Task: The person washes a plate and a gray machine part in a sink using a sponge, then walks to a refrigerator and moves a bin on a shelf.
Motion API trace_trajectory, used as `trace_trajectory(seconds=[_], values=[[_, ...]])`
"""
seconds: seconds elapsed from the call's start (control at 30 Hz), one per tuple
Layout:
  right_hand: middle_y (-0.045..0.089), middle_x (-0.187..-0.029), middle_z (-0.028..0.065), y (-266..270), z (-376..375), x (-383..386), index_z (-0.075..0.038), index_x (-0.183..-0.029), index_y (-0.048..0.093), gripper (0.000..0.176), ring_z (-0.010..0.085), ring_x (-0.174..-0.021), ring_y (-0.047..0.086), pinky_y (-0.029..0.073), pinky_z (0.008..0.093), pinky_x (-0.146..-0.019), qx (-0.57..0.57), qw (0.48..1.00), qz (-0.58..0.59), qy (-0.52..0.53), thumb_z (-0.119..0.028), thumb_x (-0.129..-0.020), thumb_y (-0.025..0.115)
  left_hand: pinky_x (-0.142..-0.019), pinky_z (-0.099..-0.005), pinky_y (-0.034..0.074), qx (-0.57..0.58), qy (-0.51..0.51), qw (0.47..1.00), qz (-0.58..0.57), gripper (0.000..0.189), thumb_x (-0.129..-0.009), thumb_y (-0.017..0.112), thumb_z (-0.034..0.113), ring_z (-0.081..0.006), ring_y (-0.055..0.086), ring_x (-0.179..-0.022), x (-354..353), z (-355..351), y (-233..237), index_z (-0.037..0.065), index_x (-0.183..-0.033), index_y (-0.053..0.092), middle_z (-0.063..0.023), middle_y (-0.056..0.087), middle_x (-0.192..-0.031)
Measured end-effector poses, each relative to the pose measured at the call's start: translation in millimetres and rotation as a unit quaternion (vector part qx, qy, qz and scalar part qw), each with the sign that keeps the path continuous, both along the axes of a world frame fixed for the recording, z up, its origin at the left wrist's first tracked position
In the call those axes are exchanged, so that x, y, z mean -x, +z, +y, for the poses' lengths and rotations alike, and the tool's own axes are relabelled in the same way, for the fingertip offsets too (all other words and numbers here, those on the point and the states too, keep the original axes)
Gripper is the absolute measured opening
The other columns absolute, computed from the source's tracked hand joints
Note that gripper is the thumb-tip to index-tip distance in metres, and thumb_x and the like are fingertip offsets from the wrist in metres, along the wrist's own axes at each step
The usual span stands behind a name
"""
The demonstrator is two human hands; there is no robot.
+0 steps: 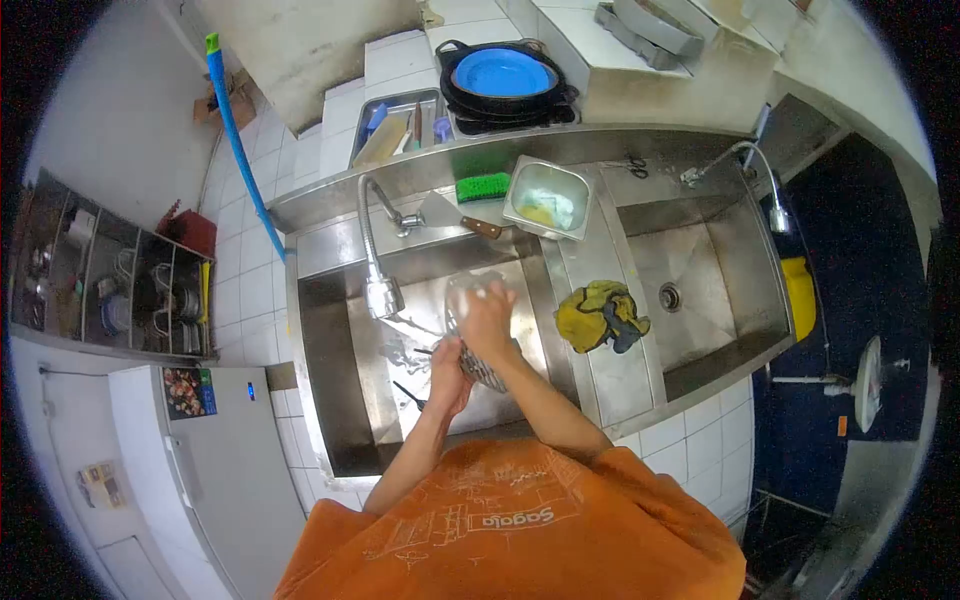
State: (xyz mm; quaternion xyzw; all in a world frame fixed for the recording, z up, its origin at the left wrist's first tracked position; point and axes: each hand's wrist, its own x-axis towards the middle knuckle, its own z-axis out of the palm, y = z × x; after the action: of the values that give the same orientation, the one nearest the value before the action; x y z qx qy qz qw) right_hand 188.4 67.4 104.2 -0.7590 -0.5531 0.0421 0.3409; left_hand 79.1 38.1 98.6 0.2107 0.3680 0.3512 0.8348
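Over the left sink basin [348, 372], my left hand [450, 376] is closed round a grey item with a patterned surface [488, 374], whose kind I cannot make out. My right hand [488, 318] is just above and to the right, its fingers curled in and blurred by motion against a pale, foamy patch. Whatever the right fingers hold is hidden in that blur. Dark thin-handled utensils [408, 396] lie in the basin beside my left hand, among suds. The flexible faucet [382, 296] hangs to the left of both hands.
Behind the basin are a spatula [480, 228], a green scrubbing brush [483, 187] and a metal container [548, 198] with soapy contents. A yellow-and-grey cloth [602, 316] lies between the basins. A second faucet [778, 215] overhangs the right basin [690, 290]. Blue plates [503, 73] sit on black pans.
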Motion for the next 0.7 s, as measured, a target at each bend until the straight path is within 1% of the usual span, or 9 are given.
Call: trace_trajectory(seconds=[0.07, 0.1, 0.17, 0.23, 0.3, 0.37, 0.43, 0.53, 0.7], values=[[0.061, -0.091, 0.013, -8, -21, 12, -0.006, -0.075, 0.066, 0.025, 0.0307, -0.094, 0.047, 0.031, 0.0464, -0.078, -0.016, 0.998, -0.034, 0.051, -0.029, -0.079, 0.058, -0.076, -0.0371, 0.053, 0.007, 0.04, 0.999, -0.008, 0.028, -0.097, 0.035, 0.023, -0.0195, 0.058, -0.097, 13, 16, -19, 0.004, -0.115, 0.044, -0.0095, 0.055, -0.109], [0.059, -0.098, 0.0135, -6, -30, 17, -0.006, -0.074, 0.066, 0.025, 0.0318, -0.098, 0.044, 0.029, 0.0474, -0.08, -0.028, 0.991, -0.075, 0.106, -0.03, -0.078, 0.059, -0.079, -0.0376, 0.052, 0.017, 0.086, 0.996, -0.022, 0.029, -0.097, 0.034, 0.024, -0.0199, 0.057, -0.098, 10, 25, 6, 0.003, -0.116, 0.044, -0.0099, 0.055, -0.11], [0.053, -0.106, 0.0137, 2, -48, 9, -0.006, -0.072, 0.065, 0.025, 0.0332, -0.104, 0.039, 0.027, 0.049, -0.08, -0.022, 0.987, 0.003, 0.161, -0.03, -0.078, 0.06, -0.082, -0.0384, 0.05, -0.016, 0.114, 0.993, -0.009, 0.03, -0.098, 0.032, 0.024, -0.0213, 0.056, -0.1, 7, 22, 38, 0.003, -0.117, 0.044, -0.0106, 0.055, -0.111], [0.052, -0.102, 0.0143, 9, -54, 2, -0.007, -0.073, 0.065, 0.024, 0.0342, -0.104, 0.04, 0.027, 0.0485, -0.083, 0.024, 0.997, 0.005, 0.077, -0.03, -0.078, 0.06, -0.082, -0.0387, 0.051, -0.025, 0.092, 0.995, 0.03, 0.031, -0.098, 0.031, 0.023, -0.0227, 0.056, -0.099, 8, 18, 43, 0.003, -0.118, 0.044, -0.0118, 0.054, -0.112], [0.051, -0.1, 0.013, 7, -38, -4, -0.007, -0.078, 0.065, 0.023, 0.0337, -0.099, 0.042, 0.028, 0.0483, -0.08, -0.023, 1.0, -0.004, -0.003, -0.03, -0.079, 0.06, -0.083, -0.0399, 0.05, -0.05, 0.014, 0.998, 0.033, 0.033, -0.098, 0.03, 0.023, -0.023, 0.056, -0.099, 10, 9, 23, 0.003, -0.121, 0.043, -0.0122, 0.054, -0.114], [0.051, -0.108, 0.0158, 4, -21, 2, -0.006, -0.078, 0.065, 0.026, 0.0314, -0.1, 0.04, 0.029, 0.0476, -0.081, -0.027, 0.997, 0.017, -0.071, -0.032, -0.08, 0.06, -0.085, -0.0396, 0.049, -0.042, -0.016, 0.993, 0.105, 0.033, -0.098, 0.029, 0.023, -0.0226, 0.056, -0.099, -6, -7, 25, 0.003, -0.121, 0.043, -0.0125, 0.054, -0.114], [0.049, -0.113, 0.0174, 10, -36, 14, -0.008, -0.083, 0.065, 0.025, 0.0325, -0.101, 0.04, 0.029, 0.048, -0.082, -0.025, 0.998, 0.04, -0.029, -0.032, -0.081, 0.059, -0.088, -0.0379, 0.047, -0.031, -0.008, 0.998, 0.059, 0.031, -0.098, 0.029, 0.021, -0.0226, 0.055, -0.1, -7, -2, 32, 0.002, -0.119, 0.044, -0.012, 0.054, -0.112], [0.049, -0.112, 0.0185, 14, -69, 13, -0.009, -0.095, 0.065, 0.03, 0.0338, -0.101, 0.039, 0.028, 0.0481, -0.083, -0.016, 0.988, 0.035, 0.149, -0.035, -0.082, 0.058, -0.078, -0.0333, 0.052, -0.009, 0.1, 0.995, 0.008, 0.028, -0.098, 0.031, 0.017, -0.0215, 0.057, -0.095, 7, 17, 23, 0.001, -0.117, 0.045, -0.0121, 0.055, -0.106], [0.051, -0.101, 0.0184, 18, -42, -11, -0.002, -0.088, 0.059, 0.027, 0.0344, -0.096, 0.046, 0.034, 0.0452, -0.076, -0.058, 0.998, 0.023, 0.018, -0.028, -0.082, 0.06, -0.063, -0.0275, 0.049, -0.137, 0.026, 0.978, 0.159, 0.023, -0.096, 0.037, 0.013, -0.0141, 0.056, -0.07, 2, 2, 36, 0.0, -0.112, 0.048, -0.0072, 0.057, -0.088]])
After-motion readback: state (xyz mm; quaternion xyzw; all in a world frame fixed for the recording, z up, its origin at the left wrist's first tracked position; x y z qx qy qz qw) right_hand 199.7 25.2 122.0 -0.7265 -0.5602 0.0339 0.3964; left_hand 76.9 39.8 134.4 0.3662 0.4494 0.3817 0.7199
